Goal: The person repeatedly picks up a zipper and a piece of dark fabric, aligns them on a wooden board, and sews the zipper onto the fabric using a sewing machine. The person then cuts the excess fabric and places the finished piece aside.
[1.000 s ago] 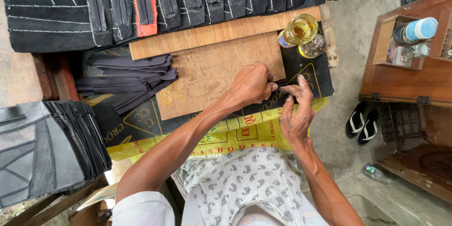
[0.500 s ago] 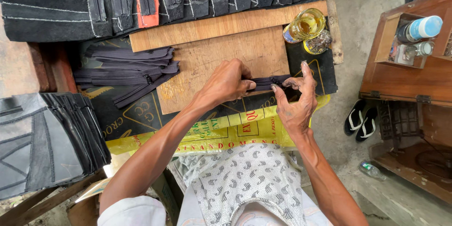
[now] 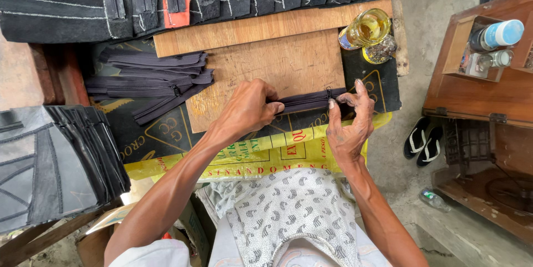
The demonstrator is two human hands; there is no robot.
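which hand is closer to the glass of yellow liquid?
Right. The right hand is just below the glass of yellow liquid; the left hand sits farther down-left, pinching the dark zipper strip.

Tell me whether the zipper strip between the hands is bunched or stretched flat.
Stretched flat: the dark zipper strip lies straight on the wooden board.

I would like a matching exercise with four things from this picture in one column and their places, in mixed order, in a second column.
Things:
1. dark zipper strip
2. glass jar of yellow liquid
3. pile of dark zippers
4. pair of black-and-white sandals

Places:
A. on the concrete floor, right of the work surface
B. left of the wooden board
C. stretched between the left hand and right hand
D. at the board's upper right corner

Pairs: 1-C, 2-D, 3-B, 4-A
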